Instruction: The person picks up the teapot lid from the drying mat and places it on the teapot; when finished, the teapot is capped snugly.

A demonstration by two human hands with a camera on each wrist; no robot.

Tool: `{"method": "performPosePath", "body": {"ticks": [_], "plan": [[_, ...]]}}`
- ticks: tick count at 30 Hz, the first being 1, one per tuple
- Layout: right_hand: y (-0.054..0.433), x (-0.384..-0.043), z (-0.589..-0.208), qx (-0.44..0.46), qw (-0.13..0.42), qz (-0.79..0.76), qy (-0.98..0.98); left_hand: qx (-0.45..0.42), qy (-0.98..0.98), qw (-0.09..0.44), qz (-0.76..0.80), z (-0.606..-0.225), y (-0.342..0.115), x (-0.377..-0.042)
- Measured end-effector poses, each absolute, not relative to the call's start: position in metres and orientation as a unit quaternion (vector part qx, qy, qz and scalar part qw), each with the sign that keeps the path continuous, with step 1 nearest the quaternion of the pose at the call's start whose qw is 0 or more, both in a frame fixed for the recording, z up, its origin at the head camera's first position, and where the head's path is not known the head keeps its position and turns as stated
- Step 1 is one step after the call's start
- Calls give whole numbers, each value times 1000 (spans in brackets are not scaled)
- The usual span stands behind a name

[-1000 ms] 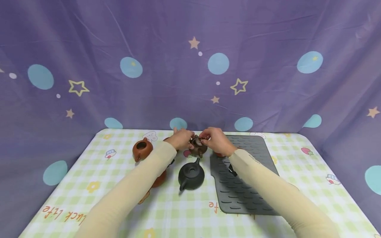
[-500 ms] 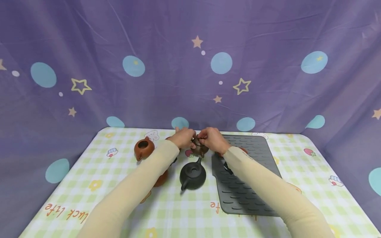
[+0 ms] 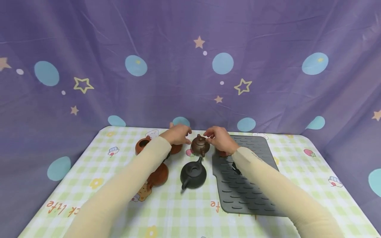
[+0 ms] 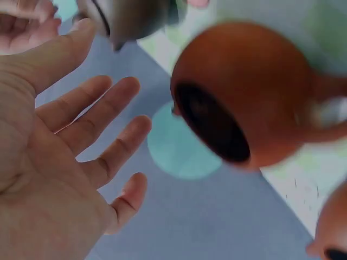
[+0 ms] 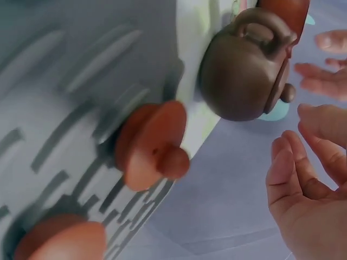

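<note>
A small dark brown teapot (image 3: 200, 146) stands upright at the back of the table, its knobbed lid (image 5: 279, 95) seated on top in the right wrist view. To its left hovers my left hand (image 3: 177, 134), fingers spread and holding nothing. My right hand (image 3: 219, 139) is just right of the teapot, above the mat, its fingers loosely bent around nothing. In the left wrist view, a reddish-brown teapot (image 4: 255, 81) with an uncovered dark mouth lies nearest the left hand. Beneath the right hand, a reddish lid (image 5: 157, 146) rests on the mat.
A grey ridged drying mat (image 3: 238, 198) covers the right side, with another reddish lid (image 5: 65, 238) on it. A black teapot (image 3: 193, 174) sits front centre. Left of it are reddish teapots, one near (image 3: 159, 173) and one farther back (image 3: 142, 144), partly behind the left sleeve.
Both hands were at the brown teapot's top, the right one setting its lid over the opening. The lid is now on, and the hands have drawn apart, left hand leftward and right hand rightward.
</note>
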State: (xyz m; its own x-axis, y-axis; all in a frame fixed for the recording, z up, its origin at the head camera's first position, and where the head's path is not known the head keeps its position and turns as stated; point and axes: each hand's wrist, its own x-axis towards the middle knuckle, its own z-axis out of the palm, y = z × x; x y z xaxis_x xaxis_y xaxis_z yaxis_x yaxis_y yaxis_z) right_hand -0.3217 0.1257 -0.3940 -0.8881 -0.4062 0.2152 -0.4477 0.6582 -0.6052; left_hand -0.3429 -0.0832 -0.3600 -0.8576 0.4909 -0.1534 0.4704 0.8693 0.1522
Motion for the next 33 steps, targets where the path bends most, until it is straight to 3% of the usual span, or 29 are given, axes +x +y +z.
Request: {"method": "performPosePath", "body": {"ticks": [20, 33], "plan": [[118, -318, -402, 253, 18, 323, -912, 201, 971, 88, 90, -351, -168, -323], [197, -301, -397, 226, 32, 303, -925, 227, 965, 84, 104, -375, -195, -323]]}}
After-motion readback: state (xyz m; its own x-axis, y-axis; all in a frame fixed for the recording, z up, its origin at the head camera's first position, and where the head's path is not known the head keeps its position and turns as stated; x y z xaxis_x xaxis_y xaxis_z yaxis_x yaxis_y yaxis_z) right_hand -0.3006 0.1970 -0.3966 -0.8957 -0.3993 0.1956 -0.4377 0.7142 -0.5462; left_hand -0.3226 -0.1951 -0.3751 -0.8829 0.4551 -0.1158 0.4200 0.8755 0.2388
